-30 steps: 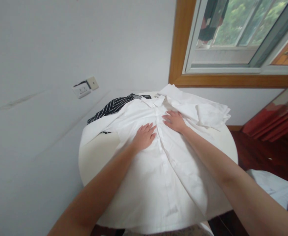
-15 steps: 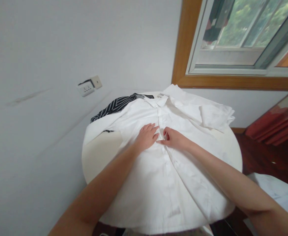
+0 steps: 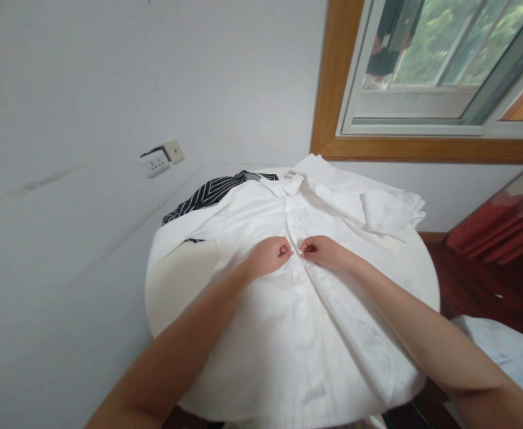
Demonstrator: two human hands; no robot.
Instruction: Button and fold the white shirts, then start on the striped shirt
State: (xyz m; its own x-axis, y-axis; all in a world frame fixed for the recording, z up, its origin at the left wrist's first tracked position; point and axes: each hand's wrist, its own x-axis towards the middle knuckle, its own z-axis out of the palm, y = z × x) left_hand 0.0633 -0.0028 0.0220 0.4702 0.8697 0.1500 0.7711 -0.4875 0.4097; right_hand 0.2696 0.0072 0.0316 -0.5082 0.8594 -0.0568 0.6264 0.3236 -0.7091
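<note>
A white long-sleeved button-up shirt (image 3: 261, 322) lies front up on a round white table (image 3: 178, 286), its collar toward the wall and its hem hanging over the near edge. The upper placket edges meet, while lower down the front parts into a gap. At the middle of the placket my left hand (image 3: 271, 255) pinches the shirt's front with curled fingers. Just to its right, my right hand (image 3: 323, 251) is closed in a pinch on the other front edge. Whether a button sits between the fingertips is too small to make out.
A black-and-white striped garment (image 3: 212, 193) lies partly beneath the shirt at the back left. Behind are a wall socket (image 3: 154, 162) and a wood-framed window (image 3: 333, 149). A red curtain (image 3: 498, 232) hangs at right; white cloth or paper (image 3: 503, 348) lies lower right.
My left hand has gone from lying flat with fingers spread to a curled pinch on the placket. My right hand has shifted slightly right, its fingers still pinched.
</note>
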